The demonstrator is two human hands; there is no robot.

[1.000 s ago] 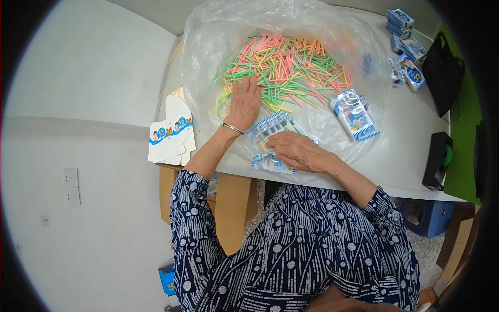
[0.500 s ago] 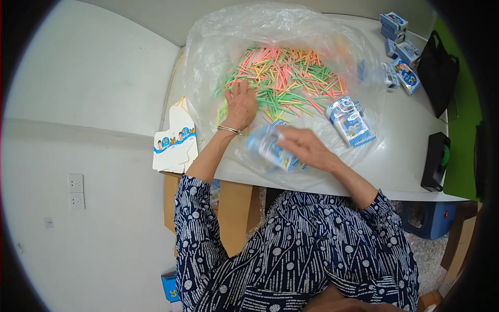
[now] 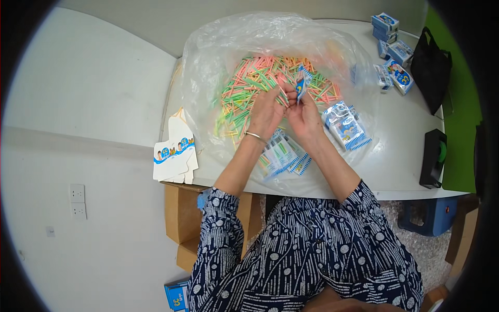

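Observation:
A heap of thin pink, green and yellow sticks lies on a clear plastic bag. My left hand is closed round a small bunch of these sticks, just above the heap. Close beside it, my right hand grips a small blue-and-white packet, tilted on edge. The two hands' fingertips meet or nearly meet; I cannot tell whether any stick is inside the packet. Below my wrists lie several clear-fronted packets, with coloured sticks showing through. More striped packets rest right of my right hand.
Stacked blue-and-white packets and a black bag stand at the back right. A black tape dispenser sits near the right edge. Flat printed cartons lie at the left, above a cardboard box. A blue stool stands below.
My left hand has come up from the heap with sticks in it and moved right. My right hand has carried a packet up from the front to meet it.

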